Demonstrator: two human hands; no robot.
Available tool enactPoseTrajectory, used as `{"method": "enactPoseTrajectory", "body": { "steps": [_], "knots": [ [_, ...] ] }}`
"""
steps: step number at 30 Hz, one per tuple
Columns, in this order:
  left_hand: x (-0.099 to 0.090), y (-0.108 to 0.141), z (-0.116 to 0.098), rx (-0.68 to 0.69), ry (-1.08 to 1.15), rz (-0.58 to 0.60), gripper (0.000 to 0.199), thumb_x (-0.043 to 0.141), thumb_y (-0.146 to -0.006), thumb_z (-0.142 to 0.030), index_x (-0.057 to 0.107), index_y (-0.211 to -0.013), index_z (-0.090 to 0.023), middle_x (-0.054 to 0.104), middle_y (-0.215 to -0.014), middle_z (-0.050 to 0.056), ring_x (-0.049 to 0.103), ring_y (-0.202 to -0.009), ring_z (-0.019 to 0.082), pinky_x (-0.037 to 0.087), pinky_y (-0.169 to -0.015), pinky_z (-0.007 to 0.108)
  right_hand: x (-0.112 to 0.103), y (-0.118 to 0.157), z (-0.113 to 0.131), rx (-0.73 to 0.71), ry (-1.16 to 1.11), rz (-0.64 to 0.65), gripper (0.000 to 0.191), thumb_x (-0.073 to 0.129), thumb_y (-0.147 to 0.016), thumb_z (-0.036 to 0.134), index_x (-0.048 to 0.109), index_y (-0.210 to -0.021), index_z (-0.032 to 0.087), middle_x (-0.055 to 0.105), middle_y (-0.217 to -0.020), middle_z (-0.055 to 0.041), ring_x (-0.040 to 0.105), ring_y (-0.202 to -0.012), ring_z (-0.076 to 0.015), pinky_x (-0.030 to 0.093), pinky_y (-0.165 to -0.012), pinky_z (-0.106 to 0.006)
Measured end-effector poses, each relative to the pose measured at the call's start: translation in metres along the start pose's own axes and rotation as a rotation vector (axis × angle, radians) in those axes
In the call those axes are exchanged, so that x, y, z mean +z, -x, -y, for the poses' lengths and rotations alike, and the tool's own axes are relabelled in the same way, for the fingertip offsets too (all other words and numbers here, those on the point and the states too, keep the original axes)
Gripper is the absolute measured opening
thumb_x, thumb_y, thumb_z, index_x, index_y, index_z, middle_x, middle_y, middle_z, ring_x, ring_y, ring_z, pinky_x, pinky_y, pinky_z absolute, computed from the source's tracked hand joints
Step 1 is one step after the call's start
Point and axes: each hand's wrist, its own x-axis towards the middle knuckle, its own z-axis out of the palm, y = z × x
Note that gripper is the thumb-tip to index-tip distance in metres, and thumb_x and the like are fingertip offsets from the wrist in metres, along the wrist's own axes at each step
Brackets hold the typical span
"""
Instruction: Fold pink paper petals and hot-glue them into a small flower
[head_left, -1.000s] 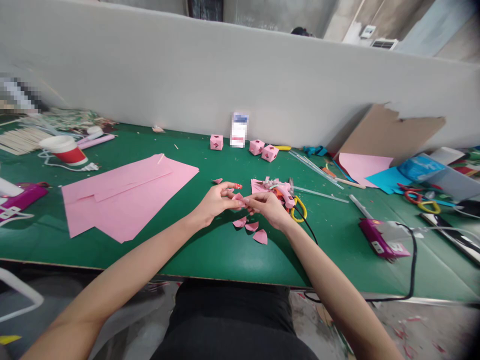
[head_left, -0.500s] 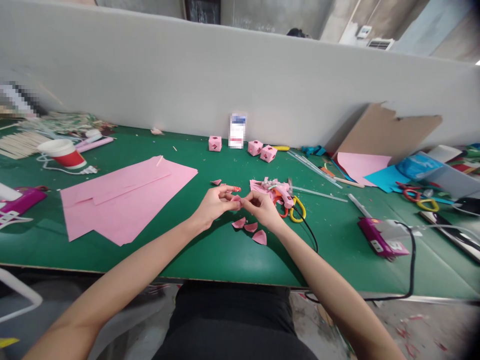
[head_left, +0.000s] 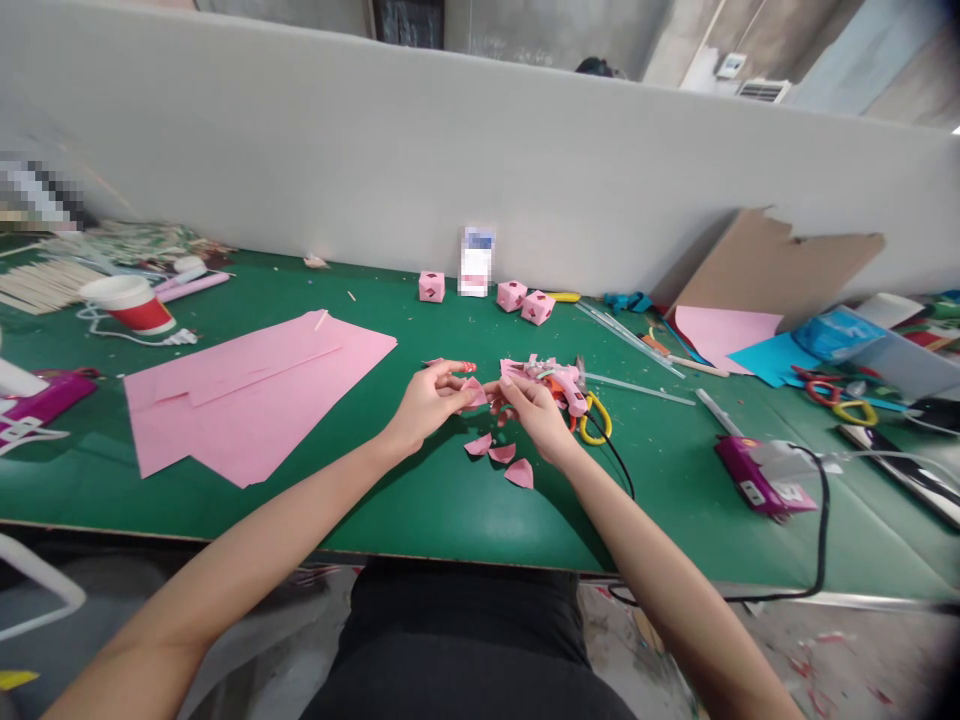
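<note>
My left hand (head_left: pixel 429 408) pinches a small curved pink paper petal (head_left: pixel 472 392) between thumb and fingers. Just right of it is my right hand (head_left: pixel 534 412), its fingers apart, the tips close to the petal's edge; whether they touch it I cannot tell. Below the hands, several cut pink paper petals (head_left: pixel 519 474) lie on the green table. Another pink piece (head_left: pixel 433 363) shows partly behind my left hand. Beside my right hand rests a pink glue gun (head_left: pixel 571 388) with a clear glue stick, lying over scissors with yellow and orange handles (head_left: pixel 597 420).
Large pink paper sheets (head_left: pixel 255 400) lie left on the green table (head_left: pixel 390 510). Pink paper cubes (head_left: pixel 432 287) stand by the grey partition (head_left: pixel 337 150). A paper cup (head_left: pixel 131 303) is far left. A purple power strip (head_left: pixel 761 475) with a black cable is right.
My right fingers have spread and drawn slightly away from the pinch at the petal. More of the petal now shows in my left hand, which has barely moved.
</note>
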Motion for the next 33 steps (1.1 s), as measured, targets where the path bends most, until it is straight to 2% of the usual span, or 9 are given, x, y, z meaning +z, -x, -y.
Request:
{"method": "enactPoseTrajectory", "body": {
  "steps": [3, 6, 11, 13, 16, 20, 26, 29, 33],
  "knots": [
    [-0.0014, -0.0012, 0.0019, -0.005, 0.004, 0.004, 0.043, 0.078, -0.075, -0.027, 0.062, -0.114, -0.013, 0.072, -0.084, 0.004, 0.072, -0.072, 0.017, 0.058, -0.072, 0.030, -0.0015, -0.0014, -0.0021, 0.030, -0.022, -0.008, 0.046, 0.058, -0.083, 0.063, 0.064, -0.079, 0.018, 0.063, -0.078, -0.0030, 0.057, -0.066, -0.0132, 0.045, -0.053, -0.023],
    [-0.0015, -0.0012, 0.0038, 0.005, -0.007, 0.022, 0.044, 0.078, -0.074, -0.025, 0.063, -0.114, -0.014, 0.073, -0.086, 0.004, 0.072, -0.074, 0.017, 0.059, -0.075, 0.032, -0.0019, -0.0006, -0.0042, 0.032, 0.082, 0.045, 0.043, 0.056, -0.085, 0.061, 0.059, -0.078, 0.019, 0.058, -0.068, 0.0007, 0.050, -0.055, -0.0108, 0.041, -0.050, -0.024],
    [-0.0016, -0.0008, 0.0073, -0.001, -0.091, 0.048, 0.043, 0.079, -0.074, -0.024, 0.065, -0.114, -0.013, 0.076, -0.084, 0.007, 0.073, -0.079, 0.021, 0.059, -0.081, 0.038, -0.0020, 0.0037, -0.0045, -0.242, 0.515, 0.095, 0.035, 0.041, -0.099, 0.044, 0.048, -0.075, 0.020, 0.045, -0.061, 0.0046, 0.042, -0.054, -0.0104, 0.031, -0.054, -0.024],
    [-0.0012, -0.0007, 0.0079, -0.010, -0.115, 0.049, 0.042, 0.078, -0.074, -0.025, 0.066, -0.112, -0.013, 0.076, -0.083, 0.008, 0.074, -0.082, 0.023, 0.060, -0.082, 0.040, -0.0015, 0.0053, -0.0034, -0.318, 0.656, 0.114, 0.032, 0.038, -0.100, 0.036, 0.048, -0.075, 0.020, 0.048, -0.065, 0.0030, 0.044, -0.058, -0.0109, 0.030, -0.056, -0.025],
    [0.0000, -0.0001, 0.0083, 0.002, -0.133, 0.056, 0.042, 0.077, -0.075, -0.025, 0.066, -0.113, -0.013, 0.077, -0.082, 0.009, 0.074, -0.087, 0.026, 0.060, -0.081, 0.041, -0.0008, 0.0067, -0.0014, -0.343, 0.749, 0.124, 0.028, 0.038, -0.100, 0.030, 0.049, -0.076, 0.019, 0.054, -0.069, 0.0009, 0.046, -0.060, -0.0112, 0.030, -0.057, -0.024],
    [0.0014, 0.0007, 0.0087, 0.007, -0.174, 0.068, 0.042, 0.077, -0.073, -0.020, 0.064, -0.112, -0.014, 0.077, -0.083, 0.008, 0.075, -0.085, 0.026, 0.060, -0.079, 0.040, -0.0008, 0.0065, -0.0019, -0.323, 0.802, 0.115, 0.025, 0.047, -0.094, 0.029, 0.050, -0.071, 0.019, 0.055, -0.064, 0.0015, 0.045, -0.056, -0.0100, 0.028, -0.054, -0.023],
    [0.0013, 0.0017, 0.0067, -0.012, -0.176, 0.132, 0.038, 0.074, -0.074, -0.020, 0.064, -0.111, -0.015, 0.078, -0.085, 0.008, 0.076, -0.083, 0.025, 0.060, -0.078, 0.037, -0.0006, 0.0065, -0.0071, -0.266, 0.703, 0.055, 0.025, 0.051, -0.089, 0.028, 0.047, -0.066, 0.019, 0.048, -0.056, 0.0049, 0.041, -0.050, -0.0085, 0.027, -0.051, -0.022],
    [-0.0002, 0.0014, 0.0063, 0.056, -0.200, 0.118, 0.031, 0.070, -0.078, -0.023, 0.065, -0.107, -0.015, 0.078, -0.086, 0.007, 0.076, -0.082, 0.023, 0.060, -0.078, 0.035, 0.0011, 0.0076, -0.0065, -0.294, 0.688, 0.001, 0.028, 0.050, -0.091, 0.030, 0.046, -0.065, 0.019, 0.045, -0.054, 0.0052, 0.039, -0.050, -0.0085, 0.026, -0.050, -0.022],
    [-0.0013, 0.0025, 0.0074, 0.225, -0.312, 0.053, 0.029, 0.064, -0.085, -0.029, 0.063, -0.112, -0.017, 0.078, -0.094, 0.007, 0.076, -0.085, 0.022, 0.060, -0.078, 0.033, 0.0036, 0.0085, -0.0055, -0.298, 0.681, -0.053, 0.030, 0.047, -0.095, 0.035, 0.054, -0.072, 0.018, 0.050, -0.056, 0.0041, 0.042, -0.051, -0.0091, 0.028, -0.051, -0.022]
  ]
}}
